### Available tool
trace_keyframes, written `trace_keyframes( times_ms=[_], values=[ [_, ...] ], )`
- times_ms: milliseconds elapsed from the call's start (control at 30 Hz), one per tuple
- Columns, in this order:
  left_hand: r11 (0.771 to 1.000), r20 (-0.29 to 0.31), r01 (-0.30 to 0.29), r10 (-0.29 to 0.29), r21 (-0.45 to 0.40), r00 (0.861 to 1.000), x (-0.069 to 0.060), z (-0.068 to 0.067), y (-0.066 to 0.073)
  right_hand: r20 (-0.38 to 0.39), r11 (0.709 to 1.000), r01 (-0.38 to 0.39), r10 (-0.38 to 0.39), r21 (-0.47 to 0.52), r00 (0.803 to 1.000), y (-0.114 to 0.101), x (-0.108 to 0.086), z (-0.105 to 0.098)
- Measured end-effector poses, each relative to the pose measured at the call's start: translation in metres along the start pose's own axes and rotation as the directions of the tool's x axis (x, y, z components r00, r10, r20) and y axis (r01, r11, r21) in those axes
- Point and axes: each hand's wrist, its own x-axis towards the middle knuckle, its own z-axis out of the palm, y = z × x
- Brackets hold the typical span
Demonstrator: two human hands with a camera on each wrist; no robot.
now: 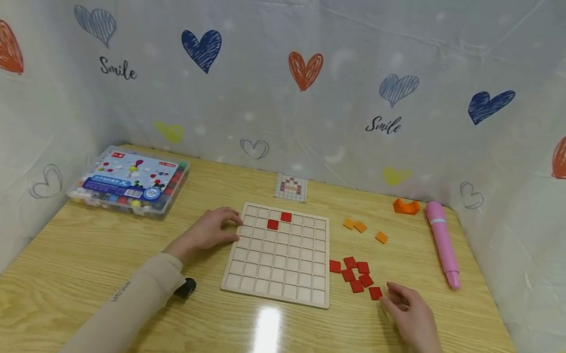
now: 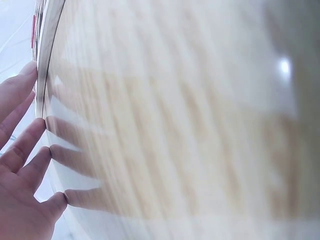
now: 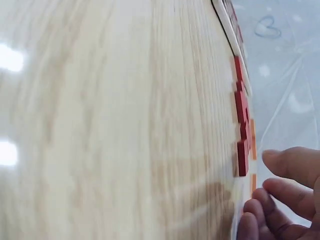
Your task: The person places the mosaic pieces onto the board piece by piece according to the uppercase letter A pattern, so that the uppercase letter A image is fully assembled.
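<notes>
A wooden grid board (image 1: 280,254) lies mid-table, with one red tile (image 1: 286,217) in its top row and another (image 1: 273,224) one row lower, diagonally to the left. My left hand (image 1: 209,230) rests at the board's left edge, fingertips touching it; the left wrist view shows the hand (image 2: 25,175) against the board's side (image 2: 47,45). Several loose red tiles (image 1: 357,286) lie right of the board. Beside the nearest of these, a red tile (image 1: 375,293), my right hand (image 1: 411,321) hovers with relaxed fingers, holding nothing. In the right wrist view the hand (image 3: 290,200) is next to the red tiles (image 3: 242,157).
A small pattern card (image 1: 291,188) lies behind the board. Orange tiles (image 1: 381,237), an orange curved piece (image 1: 406,206) and a pink pen-shaped object (image 1: 443,244) are at the right. A clear box of colored parts (image 1: 130,180) sits at the back left. A heart-printed curtain surrounds the table.
</notes>
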Motion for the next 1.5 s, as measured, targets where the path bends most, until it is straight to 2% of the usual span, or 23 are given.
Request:
trace_keyframes(
  times_ms=[167, 500, 1500],
  values=[
    [1.0, -0.001, -0.006, 0.006, -0.004, 1.0, -0.001, -0.001, 0.0, 0.058, 0.999, 0.006, -0.004, -0.035, 0.998, 0.002, 0.005, -0.002],
    [1.0, -0.003, -0.001, 0.001, -0.011, 1.0, 0.001, 0.001, -0.002, 0.082, 0.994, 0.028, -0.02, -0.101, 0.996, -0.001, 0.014, 0.004],
    [0.999, -0.007, 0.035, -0.035, 0.006, 0.999, 0.003, 0.004, -0.004, 0.041, 0.987, 0.096, -0.091, -0.132, 0.995, -0.002, 0.013, 0.004]
  ],
)
